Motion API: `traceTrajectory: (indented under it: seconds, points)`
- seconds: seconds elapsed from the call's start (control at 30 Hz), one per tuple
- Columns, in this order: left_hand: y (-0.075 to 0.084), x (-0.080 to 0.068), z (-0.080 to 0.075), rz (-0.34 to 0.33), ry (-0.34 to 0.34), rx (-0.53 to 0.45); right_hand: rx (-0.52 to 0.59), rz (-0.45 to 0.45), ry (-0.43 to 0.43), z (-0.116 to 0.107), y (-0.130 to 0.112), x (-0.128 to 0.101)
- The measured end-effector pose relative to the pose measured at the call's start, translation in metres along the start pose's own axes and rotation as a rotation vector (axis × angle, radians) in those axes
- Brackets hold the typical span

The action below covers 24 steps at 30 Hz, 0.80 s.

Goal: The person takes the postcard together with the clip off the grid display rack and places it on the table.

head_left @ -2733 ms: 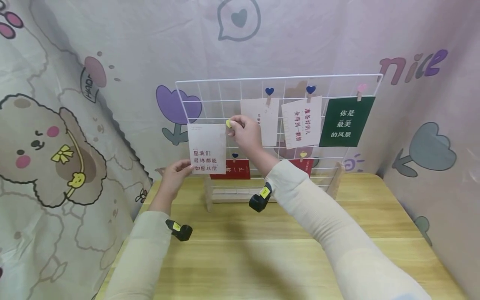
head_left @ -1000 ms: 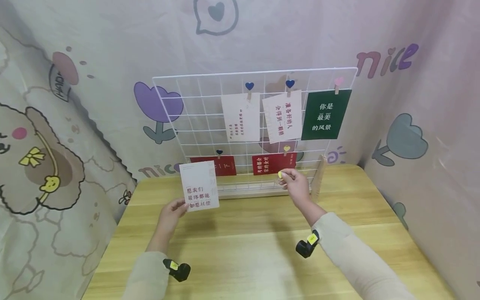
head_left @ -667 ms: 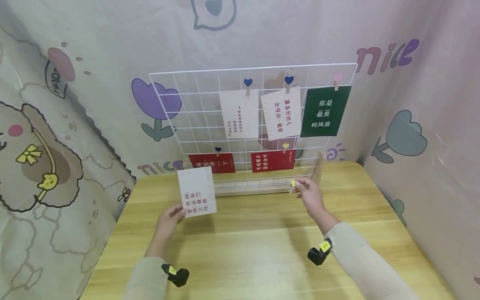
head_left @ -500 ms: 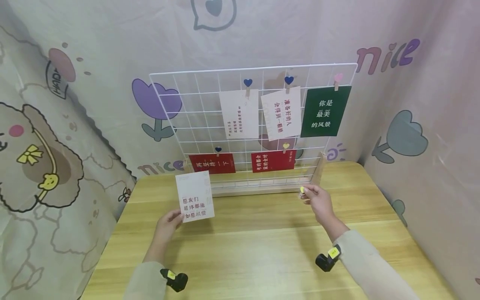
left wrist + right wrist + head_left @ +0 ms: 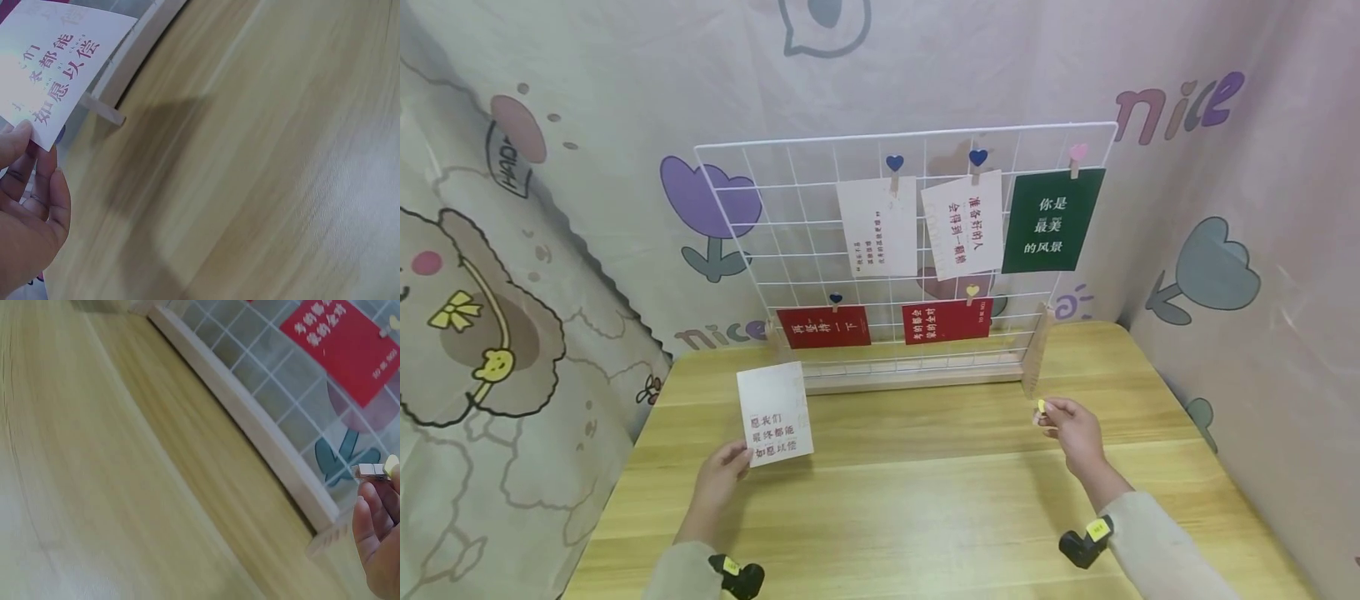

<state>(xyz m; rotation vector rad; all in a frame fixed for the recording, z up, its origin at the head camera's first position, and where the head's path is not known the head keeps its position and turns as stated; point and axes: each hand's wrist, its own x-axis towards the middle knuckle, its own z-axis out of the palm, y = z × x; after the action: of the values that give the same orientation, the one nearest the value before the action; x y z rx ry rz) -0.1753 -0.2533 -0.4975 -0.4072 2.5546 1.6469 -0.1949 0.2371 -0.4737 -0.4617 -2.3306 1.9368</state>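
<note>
Left hand (image 5: 718,482) pinches white card (image 5: 774,414) at its 7 o'clock corner; right hand (image 5: 1072,427) pinches yellow clip (image 5: 1041,407), 3 o'clock side of table (image 5: 925,500).

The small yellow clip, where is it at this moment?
In the head view, the yellow clip is pinched by the right hand above the table, just right of the grid's wooden foot.

Six cards in all — five clipped to one wire grid (image 5: 790,217), one white card (image 5: 773,414) held loose. Six small clips — five on the grid, one yellow clip (image 5: 1041,407) held. Two hands, one table (image 5: 925,500).
</note>
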Motion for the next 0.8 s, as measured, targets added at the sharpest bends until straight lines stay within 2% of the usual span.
traceTrajectory:
  seconds: [0.07, 0.3, 0.57, 0.8]
  points:
    - [-0.003, 0.000, -0.001, -0.012, 0.001, 0.003, -0.014, 0.001, 0.008, -0.003, 0.004, 0.001]
    - [-0.010, 0.001, -0.003, -0.080, -0.027, -0.074, -0.042, 0.031, 0.047, -0.016, 0.017, 0.007]
    - [-0.021, 0.007, -0.002, -0.118, -0.040, -0.064, -0.111, 0.063, 0.070, -0.030, 0.030, 0.012]
    - [-0.022, 0.005, 0.000, -0.123, -0.055, -0.049, -0.128, 0.120, 0.074, -0.034, 0.041, 0.016]
